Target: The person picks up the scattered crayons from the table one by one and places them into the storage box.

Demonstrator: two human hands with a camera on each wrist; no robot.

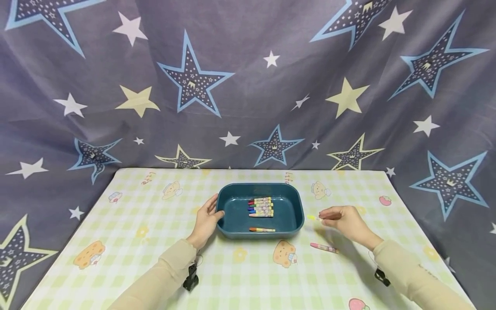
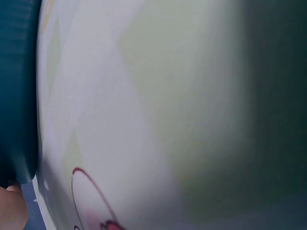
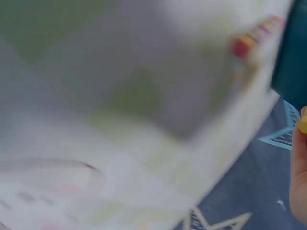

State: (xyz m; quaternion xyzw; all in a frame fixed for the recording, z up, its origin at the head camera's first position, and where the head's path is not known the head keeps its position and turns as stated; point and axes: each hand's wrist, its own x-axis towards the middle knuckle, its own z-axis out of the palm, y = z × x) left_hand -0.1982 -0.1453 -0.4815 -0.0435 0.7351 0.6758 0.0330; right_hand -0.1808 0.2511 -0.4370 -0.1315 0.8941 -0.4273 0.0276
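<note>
A dark teal basin (image 1: 232,221) stands on the table with several crayons (image 1: 261,206) lying side by side near its middle. One orange-brown crayon (image 1: 262,230) lies apart from them, close to the basin's near wall. My left hand (image 1: 204,221) grips the basin's left rim, thumb over the inside. Just right of the basin, my right hand (image 1: 345,223) pinches a yellow crayon (image 1: 311,217) with its tip pointing left; its end (image 3: 303,125) shows at the right wrist view's edge. Below that hand a pink crayon (image 1: 324,248) lies on the cloth.
A green-and-white checked cloth (image 1: 155,275) with cartoon bears and strawberries covers the table. Behind it hangs a dark grey curtain (image 1: 248,86) with stars. A small black device (image 1: 190,279) sits at the left wrist and another (image 1: 381,276) at the right.
</note>
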